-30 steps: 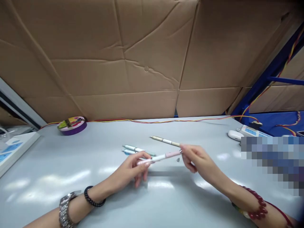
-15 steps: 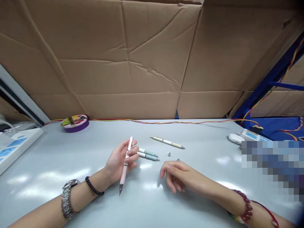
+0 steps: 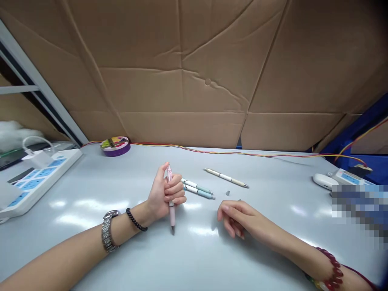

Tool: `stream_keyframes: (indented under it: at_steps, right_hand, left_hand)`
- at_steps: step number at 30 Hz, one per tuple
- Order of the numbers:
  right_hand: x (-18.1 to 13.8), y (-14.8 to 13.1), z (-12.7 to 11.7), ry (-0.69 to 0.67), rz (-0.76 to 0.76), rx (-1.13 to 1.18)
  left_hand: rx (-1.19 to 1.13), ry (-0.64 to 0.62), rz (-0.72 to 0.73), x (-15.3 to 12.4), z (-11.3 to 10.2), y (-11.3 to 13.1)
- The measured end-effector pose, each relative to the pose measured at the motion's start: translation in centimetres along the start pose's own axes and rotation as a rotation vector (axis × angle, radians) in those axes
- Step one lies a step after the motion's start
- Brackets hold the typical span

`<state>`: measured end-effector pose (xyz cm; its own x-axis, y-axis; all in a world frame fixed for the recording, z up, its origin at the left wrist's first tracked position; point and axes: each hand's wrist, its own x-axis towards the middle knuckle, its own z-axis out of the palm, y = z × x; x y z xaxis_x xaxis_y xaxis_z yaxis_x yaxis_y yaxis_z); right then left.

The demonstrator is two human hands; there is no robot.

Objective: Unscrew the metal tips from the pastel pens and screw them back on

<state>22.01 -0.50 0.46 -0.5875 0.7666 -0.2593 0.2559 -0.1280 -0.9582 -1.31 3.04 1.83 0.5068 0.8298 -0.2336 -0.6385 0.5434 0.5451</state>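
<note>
A pink pen [image 3: 171, 202] is held upright in the left hand [image 3: 165, 194], the fingers wrapped about its upper barrel and the thumb set over its top end; its tip points down, just above the grey table [image 3: 91, 226]. The right hand [image 3: 235, 216] is empty and rests on the table to the right of the pink pen, its fingers loosely curled. Just behind the pink pen two pale blue-green pens [image 3: 198, 189] lie side by side. Farther right of it a small metal tip piece [image 3: 227, 193] is seen, and beyond that a cream pen [image 3: 226, 178]. For a clean press of the thumb, the barrel is best kept vertical and firmly enclosed, so that no slipping is allowed.
</note>
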Motion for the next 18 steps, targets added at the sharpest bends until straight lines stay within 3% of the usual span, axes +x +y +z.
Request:
stream_keyframes:
  at_steps: [6,10,13,18]
  right_hand:
    - [-0.1,-0.1,0.1,-0.01,0.004,-0.037]
    - [-0.7,-0.3,0.9,0.006,-0.071,-0.117]
    - [-1.3,-0.7,1.7,0.008,-0.148,-0.188]
    - [-1.5,-0.9,2.3,-0.168,-0.149,-0.097]
  left_hand:
    - [0.006,0.004,0.038,0.1,0.0,-0.5]
    - [0.063,0.0,0.111,-0.1,0.6,-1.1]
    - [0.218,-0.046,0.129,-0.5,0.9,-2.2]
    - [0.521,-0.184,0.157,-1.7,0.8,-4.2]
